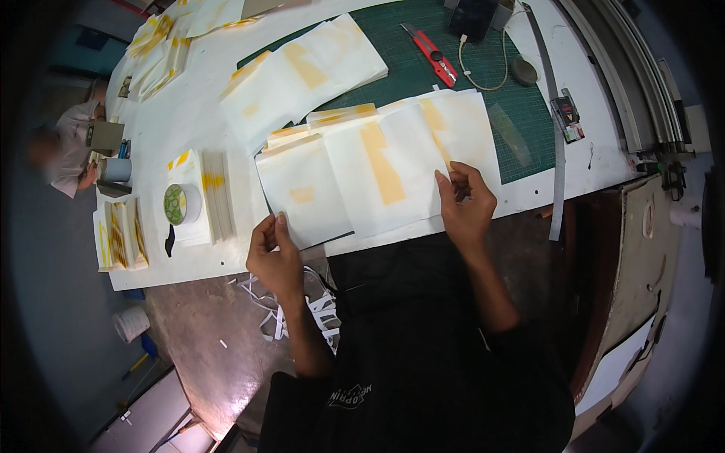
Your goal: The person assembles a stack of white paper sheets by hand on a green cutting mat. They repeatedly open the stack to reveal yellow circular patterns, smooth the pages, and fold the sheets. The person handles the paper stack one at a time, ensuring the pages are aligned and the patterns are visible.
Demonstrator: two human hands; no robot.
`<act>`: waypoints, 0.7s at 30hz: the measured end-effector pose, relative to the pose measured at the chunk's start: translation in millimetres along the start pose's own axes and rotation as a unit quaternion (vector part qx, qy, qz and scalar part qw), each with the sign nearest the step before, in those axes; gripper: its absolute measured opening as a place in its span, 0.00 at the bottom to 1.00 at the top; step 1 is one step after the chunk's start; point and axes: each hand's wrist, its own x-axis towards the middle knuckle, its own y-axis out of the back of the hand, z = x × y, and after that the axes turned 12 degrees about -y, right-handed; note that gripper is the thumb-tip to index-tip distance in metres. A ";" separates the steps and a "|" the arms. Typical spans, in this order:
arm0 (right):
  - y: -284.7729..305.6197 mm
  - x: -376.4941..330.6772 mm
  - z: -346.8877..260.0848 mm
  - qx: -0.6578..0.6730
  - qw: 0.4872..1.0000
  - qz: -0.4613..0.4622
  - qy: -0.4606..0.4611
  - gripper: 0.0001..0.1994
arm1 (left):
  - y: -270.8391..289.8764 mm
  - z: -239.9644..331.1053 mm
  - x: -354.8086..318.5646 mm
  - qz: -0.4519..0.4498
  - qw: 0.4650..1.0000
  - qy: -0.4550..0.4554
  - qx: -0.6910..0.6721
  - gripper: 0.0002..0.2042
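A wide white paper sheet point(341, 177) with yellow printed patches lies across the near table edge, on top of other paper with yellow marks. My left hand point(276, 253) pinches its near left edge between thumb and fingers. Over the right part, my right hand point(468, 202) is closed, thumb against curled fingers, at a paper edge beside a yellow patch. Beyond the sheet, a stack of similar printed sheets point(332, 57) rests on the green cutting mat point(408, 19). A red utility knife point(432, 57) lies on the mat.
A tape roll point(181, 204) sits on a paper stack at left, beside more folded stacks point(121, 234). A steel ruler point(559, 174) lies along the right, near a tape measure point(566, 112). A cable point(483, 87) crosses the mat. Another person point(72, 147) is at the far left.
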 end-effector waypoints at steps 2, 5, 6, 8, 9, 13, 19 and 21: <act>-0.6 -0.6 0.2 0.003 1.000 0.000 0.003 0.13 | -6.3 1.4 -0.8 0.058 0.985 -0.150 0.064 0.06; 0.5 -0.1 4.0 -0.005 1.000 -0.006 0.000 0.13 | -6.6 11.3 -1.6 0.088 0.947 -0.290 0.105 0.05; 1.2 0.6 4.5 -0.007 1.000 -0.005 -0.001 0.13 | -5.7 18.0 -1.9 0.088 0.937 -0.321 0.109 0.05; 0.7 2.1 4.5 -0.009 1.000 -0.007 -0.002 0.13 | -5.8 37.6 -5.5 0.020 0.966 -0.251 0.066 0.06; 0.7 2.0 5.1 -0.010 1.000 -0.003 0.001 0.13 | -6.5 43.7 -7.2 -0.012 0.976 -0.214 0.045 0.07; 1.0 1.4 4.7 -0.003 1.000 0.002 0.001 0.13 | -8.3 40.8 -0.7 -0.027 0.976 -0.198 0.089 0.09; 0.5 0.3 7.7 0.005 1.000 -0.007 -0.011 0.13 | -6.2 29.8 -1.9 -0.027 0.995 -0.089 -0.022 0.12; 1.6 0.6 7.5 0.004 1.000 -0.011 -0.011 0.13 | -8.5 30.6 -2.4 -0.011 0.992 -0.123 -0.004 0.12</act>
